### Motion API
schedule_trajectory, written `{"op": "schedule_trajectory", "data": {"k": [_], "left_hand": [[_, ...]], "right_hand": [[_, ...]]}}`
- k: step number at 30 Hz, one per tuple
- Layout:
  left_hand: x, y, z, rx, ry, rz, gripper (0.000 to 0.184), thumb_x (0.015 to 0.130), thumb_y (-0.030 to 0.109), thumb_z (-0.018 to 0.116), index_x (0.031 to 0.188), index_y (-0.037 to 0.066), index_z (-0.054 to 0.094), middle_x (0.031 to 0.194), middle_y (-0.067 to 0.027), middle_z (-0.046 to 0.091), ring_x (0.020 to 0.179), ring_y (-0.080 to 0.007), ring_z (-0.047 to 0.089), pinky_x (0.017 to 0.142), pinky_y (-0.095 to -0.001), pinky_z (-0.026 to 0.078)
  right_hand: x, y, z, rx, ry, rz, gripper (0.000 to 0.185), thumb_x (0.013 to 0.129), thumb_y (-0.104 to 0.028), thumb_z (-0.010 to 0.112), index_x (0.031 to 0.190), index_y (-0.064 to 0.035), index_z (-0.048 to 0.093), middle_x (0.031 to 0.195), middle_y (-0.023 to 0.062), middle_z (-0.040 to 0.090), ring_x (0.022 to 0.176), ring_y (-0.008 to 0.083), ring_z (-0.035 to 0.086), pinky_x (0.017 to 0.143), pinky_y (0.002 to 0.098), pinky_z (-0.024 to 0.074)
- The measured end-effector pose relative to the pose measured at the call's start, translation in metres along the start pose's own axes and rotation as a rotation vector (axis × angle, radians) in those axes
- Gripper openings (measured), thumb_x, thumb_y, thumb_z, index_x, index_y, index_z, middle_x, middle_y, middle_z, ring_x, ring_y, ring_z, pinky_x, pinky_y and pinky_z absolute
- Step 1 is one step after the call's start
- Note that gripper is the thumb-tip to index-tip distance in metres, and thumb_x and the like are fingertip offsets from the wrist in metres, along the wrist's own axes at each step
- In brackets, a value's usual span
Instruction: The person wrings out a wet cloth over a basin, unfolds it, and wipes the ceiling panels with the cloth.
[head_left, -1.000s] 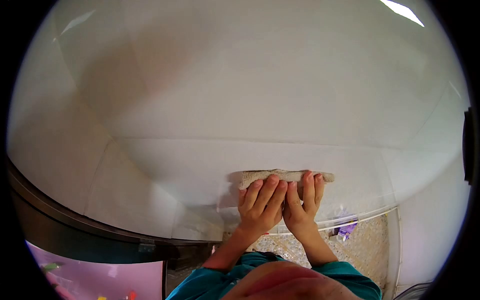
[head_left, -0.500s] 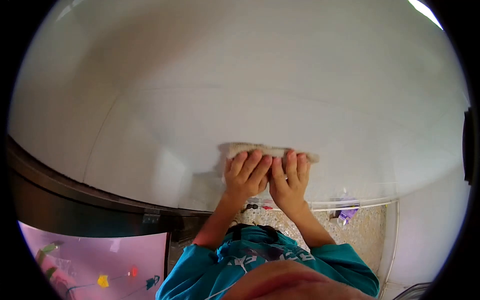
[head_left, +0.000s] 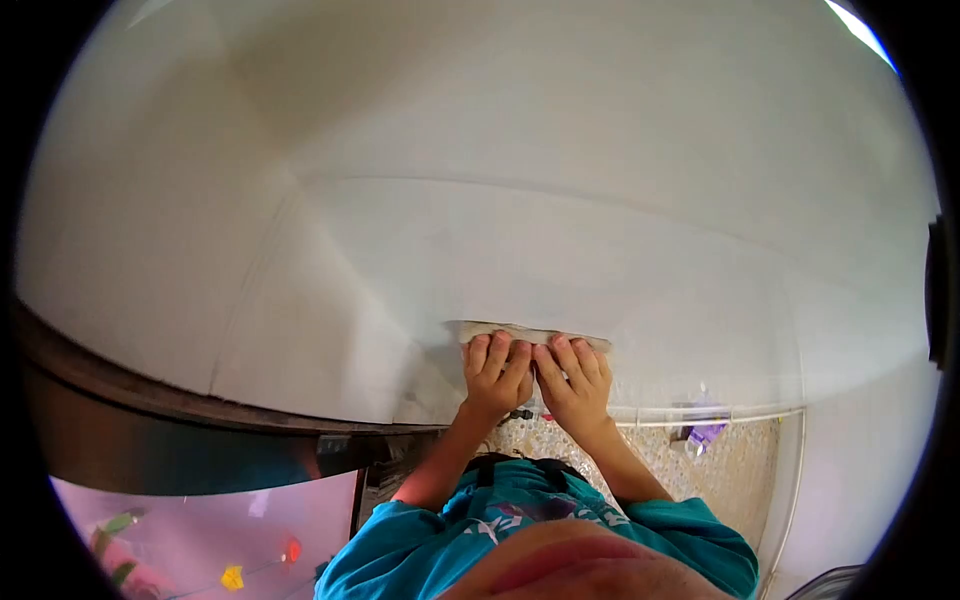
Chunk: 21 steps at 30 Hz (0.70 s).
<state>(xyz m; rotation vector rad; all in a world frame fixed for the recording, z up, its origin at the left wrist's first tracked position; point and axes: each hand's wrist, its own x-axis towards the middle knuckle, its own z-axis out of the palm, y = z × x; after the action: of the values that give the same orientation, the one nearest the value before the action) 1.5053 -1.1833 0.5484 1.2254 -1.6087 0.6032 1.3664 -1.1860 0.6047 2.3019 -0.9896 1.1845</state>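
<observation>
With fingers close together, the left hand [head_left: 488, 385] and the right hand [head_left: 578, 388] are holding a long, folded beige cloth [head_left: 530, 335] against the smooth white wall [head_left: 500, 260], placing themselves side by side, probably for spreading pressure evenly from left to right.

Cloth [head_left: 535, 334] partly covered by left hand [head_left: 495, 377] and right hand [head_left: 577, 382], shirt lettering [head_left: 492, 527] partly behind chin [head_left: 590, 565], print on purple pack [head_left: 707, 433] too small to read, pink panel [head_left: 200, 540] cut off at bottom
</observation>
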Motion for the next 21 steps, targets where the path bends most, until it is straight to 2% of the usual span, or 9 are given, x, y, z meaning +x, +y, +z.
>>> {"op": "schedule_trajectory", "data": {"k": [3,5,8,13,15,17,19,20,21], "left_hand": [[0.017,0.017,0.006,0.033,0.117,0.036,0.019,0.083,0.02,0.058,0.095,0.008,0.066,0.117,-0.0133,0.057,0.106,-0.0351,0.049,0.089,-0.051,0.039],[0.054,0.042,-0.002,-0.114,0.055,0.066,0.028,0.086,0.023,0.056,0.111,0.015,0.067,0.134,-0.0099,0.052,0.131,-0.0322,0.038,0.109,-0.0492,0.023],[0.096,0.082,0.009,-0.091,0.149,0.137,0.034,0.087,0.023,0.058,0.121,0.02,0.063,0.139,-0.0034,0.049,0.136,-0.0261,0.032,0.115,-0.0447,0.014],[0.064,0.123,0.038,-0.141,0.151,0.083,0.032,0.084,0.022,0.062,0.115,0.018,0.066,0.139,-0.0025,0.048,0.133,-0.0263,0.034,0.109,-0.044,0.026],[0.045,0.138,0.043,-0.137,0.016,0.08,0.03,0.083,0.023,0.063,0.112,0.017,0.067,0.137,-0.0027,0.049,0.13,-0.0266,0.037,0.106,-0.0437,0.03],[0.04,0.151,0.048,-0.164,-0.032,0.066,0.029,0.083,0.022,0.062,0.112,0.016,0.067,0.137,-0.0041,0.049,0.129,-0.0268,0.038,0.108,-0.0448,0.026],[0.061,0.163,0.044,-0.14,0.048,0.072,0.029,0.085,0.021,0.06,0.112,0.015,0.067,0.137,-0.0057,0.05,0.128,-0.0267,0.04,0.111,-0.0461,0.02],[0.075,0.168,0.041,-0.129,0.042,0.093,0.03,0.086,0.02,0.058,0.114,0.014,0.066,0.136,-0.0063,0.05,0.13,-0.0277,0.038,0.113,-0.0474,0.013],[0.084,0.173,0.042,-0.123,0.037,0.092,0.03,0.086,0.02,0.058,0.114,0.014,0.066,0.136,-0.0063,0.05,0.13,-0.0277,0.038,0.113,-0.0474,0.013]], "right_hand": [[0.007,0.01,-0.016,-0.011,0.033,0.028,0.037,0.077,-0.011,0.065,0.113,-0.0186,0.067,0.123,-0.0006,0.059,0.111,0.0199,0.052,0.077,0.0317,0.0458],[0.013,0.027,-0.033,-0.098,0.148,0.064,0.033,0.075,-0.013,0.071,0.108,-0.0152,0.068,0.124,0.0048,0.058,0.115,0.026,0.05,0.082,0.0359,0.046],[0.028,0.06,-0.07,-0.138,0.251,0.067,0.032,0.075,-0.009,0.071,0.107,-0.0118,0.068,0.128,0.0133,0.054,0.12,0.0324,0.046,0.085,0.042,0.0451],[-0.014,0.094,-0.086,-0.082,0.202,0.028,0.032,0.077,-0.007,0.069,0.108,-0.0132,0.069,0.133,0.0128,0.051,0.123,0.0324,0.044,0.083,0.0406,0.0454],[-0.039,0.104,-0.083,-0.093,0.217,0.044,0.033,0.076,-0.01,0.072,0.108,-0.0148,0.068,0.132,0.0118,0.052,0.123,0.0299,0.044,0.08,0.0393,0.0453],[-0.044,0.115,-0.093,-0.089,0.195,0.039,0.035,0.074,-0.011,0.074,0.109,-0.0149,0.068,0.132,0.011,0.053,0.123,0.0288,0.044,0.08,0.0387,0.0451],[-0.035,0.121,-0.111,-0.079,0.169,0.056,0.037,0.073,-0.013,0.075,0.11,-0.0151,0.068,0.131,0.0101,0.053,0.123,0.0278,0.045,0.08,0.0381,0.0449],[-0.023,0.126,-0.123,-0.078,0.181,0.053,0.038,0.074,-0.014,0.075,0.11,-0.0152,0.068,0.131,0.0094,0.054,0.123,0.0274,0.045,0.08,0.0373,0.0448],[-0.015,0.132,-0.131,-0.076,0.194,0.045,0.038,0.074,-0.014,0.076,0.111,-0.0153,0.068,0.131,0.0087,0.054,0.123,0.027,0.045,0.08,0.0365,0.0448]]}}
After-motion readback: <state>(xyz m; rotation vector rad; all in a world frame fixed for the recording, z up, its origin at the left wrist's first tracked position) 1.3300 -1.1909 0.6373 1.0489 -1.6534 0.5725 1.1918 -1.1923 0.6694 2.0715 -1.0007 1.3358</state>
